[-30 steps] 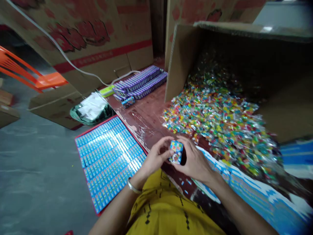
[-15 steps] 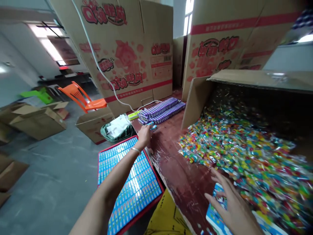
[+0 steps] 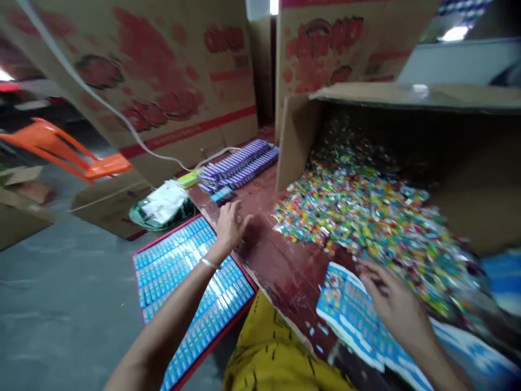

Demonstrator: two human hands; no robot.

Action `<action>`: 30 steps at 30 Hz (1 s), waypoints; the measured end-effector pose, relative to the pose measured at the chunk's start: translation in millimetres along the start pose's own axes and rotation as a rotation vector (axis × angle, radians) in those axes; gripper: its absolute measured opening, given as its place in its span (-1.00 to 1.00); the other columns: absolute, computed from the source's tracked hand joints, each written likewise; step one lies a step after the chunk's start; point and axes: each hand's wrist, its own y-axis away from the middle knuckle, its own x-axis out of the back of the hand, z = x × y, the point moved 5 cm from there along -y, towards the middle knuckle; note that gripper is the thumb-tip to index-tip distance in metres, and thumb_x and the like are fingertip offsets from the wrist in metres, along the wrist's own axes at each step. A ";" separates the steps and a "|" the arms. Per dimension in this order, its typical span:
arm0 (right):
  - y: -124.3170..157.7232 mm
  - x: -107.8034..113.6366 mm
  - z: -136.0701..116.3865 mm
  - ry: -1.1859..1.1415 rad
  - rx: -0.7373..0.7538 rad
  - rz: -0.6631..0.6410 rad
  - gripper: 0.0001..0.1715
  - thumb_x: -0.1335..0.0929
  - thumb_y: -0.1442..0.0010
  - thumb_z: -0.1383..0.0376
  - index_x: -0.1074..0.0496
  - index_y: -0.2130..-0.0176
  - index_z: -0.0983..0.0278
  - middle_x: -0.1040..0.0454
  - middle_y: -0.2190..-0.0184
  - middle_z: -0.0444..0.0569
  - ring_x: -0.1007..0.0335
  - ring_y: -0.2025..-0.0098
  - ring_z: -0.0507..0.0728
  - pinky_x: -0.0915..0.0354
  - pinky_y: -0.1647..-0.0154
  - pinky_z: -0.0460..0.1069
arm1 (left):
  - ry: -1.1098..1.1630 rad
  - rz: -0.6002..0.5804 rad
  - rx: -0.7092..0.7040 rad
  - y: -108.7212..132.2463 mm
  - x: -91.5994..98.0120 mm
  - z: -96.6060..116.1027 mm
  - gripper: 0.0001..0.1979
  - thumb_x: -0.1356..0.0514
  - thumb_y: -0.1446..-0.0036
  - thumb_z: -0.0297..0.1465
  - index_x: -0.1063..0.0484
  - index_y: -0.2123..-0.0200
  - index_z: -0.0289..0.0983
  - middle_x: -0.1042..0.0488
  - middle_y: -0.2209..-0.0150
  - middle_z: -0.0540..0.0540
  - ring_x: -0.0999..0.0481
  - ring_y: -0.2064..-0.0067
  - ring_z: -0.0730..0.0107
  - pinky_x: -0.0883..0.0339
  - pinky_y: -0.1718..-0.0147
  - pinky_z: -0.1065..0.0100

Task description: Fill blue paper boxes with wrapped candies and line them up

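Observation:
My left hand (image 3: 231, 225) hovers over the near edge of the dark red table, thumb and fingers apart and nothing held. Just beyond its fingertips lie a few small blue packs (image 3: 222, 194), beside rows of purple packs (image 3: 240, 164). Below my left forearm, a red-rimmed tray (image 3: 138, 253) is filled with rows of small blue packs (image 3: 175, 250). My right hand (image 3: 396, 298) is over a stack of blue printed bags (image 3: 350, 307), fingers curled in at the edge of the wrapped candies (image 3: 358, 217). Whatever those fingertips pinch is hidden by blur.
A carton on its side (image 3: 299, 136) spills candies across the table (image 3: 272, 260). Tall printed cartons (image 3: 183, 70) stand behind. A green bag with white contents (image 3: 165, 203), a yellow-green box (image 3: 188, 179) and a white cable (image 3: 101, 103) are at left, before an orange chair (image 3: 73, 152).
My left hand has let go of the small blue packs and drawn back toward me. My right hand's fingers have curled in from spread. The view has swung right and downward.

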 end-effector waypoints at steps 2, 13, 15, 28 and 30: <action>-6.6 14.5 0.0 0.099 0.017 0.032 -0.69 -0.22 -0.31 0.17 -0.44 0.05 0.18 -0.49 0.10 0.06 -0.48 0.11 0.23 -0.40 0.11 0.12 | 0.177 -0.116 -0.203 47.0 -17.4 48.5 -0.43 -0.21 -0.13 -0.07 -0.25 -0.13 -0.22 -0.37 0.05 -0.20 -0.33 0.01 0.07 -0.25 0.02 0.14; -26.4 -18.0 -2.7 0.418 0.007 -0.145 -0.66 -0.24 -0.32 0.18 -0.55 0.07 0.15 -0.44 0.22 0.04 -0.45 0.23 0.18 -0.31 0.27 0.03 | 0.259 -0.472 -0.410 151.0 -64.3 176.1 -0.15 -0.38 0.10 -0.08 -0.16 -0.21 -0.21 -0.36 0.04 -0.20 -0.32 0.04 0.01 -0.24 0.08 0.06; -28.4 -19.4 -7.4 0.383 0.035 -0.127 -0.68 -0.26 -0.31 0.17 -0.56 0.09 0.12 -0.44 0.21 0.03 -0.45 0.21 0.18 -0.31 0.25 0.04 | 0.233 -0.464 -0.399 151.3 -64.3 174.1 -0.15 -0.39 0.10 -0.09 -0.15 -0.21 -0.24 -0.37 0.03 -0.21 -0.32 0.04 0.00 -0.24 0.08 0.06; -13.5 -18.4 -34.1 -0.646 -0.291 -0.036 -0.70 -0.32 -0.24 0.05 -0.38 0.33 0.22 -0.31 0.63 -0.21 -0.30 0.67 0.02 -0.15 0.70 -0.10 | 0.810 -0.482 -0.115 142.4 -36.5 180.0 -0.29 -0.29 -0.09 -0.19 -0.16 -0.25 -0.27 -0.35 -0.16 -0.26 -0.33 -0.17 0.05 -0.20 -0.17 0.06; -7.7 -19.9 -44.2 -0.659 -0.211 -0.070 -0.68 -0.27 -0.29 0.06 -0.44 0.18 0.22 -0.37 0.57 -0.17 -0.33 0.60 0.03 -0.22 0.62 -0.09 | 1.122 -0.619 0.006 137.4 -38.0 177.5 -0.34 -0.31 -0.08 -0.24 -0.22 -0.22 -0.25 -0.38 -0.15 -0.23 -0.38 -0.15 0.10 -0.22 -0.16 0.11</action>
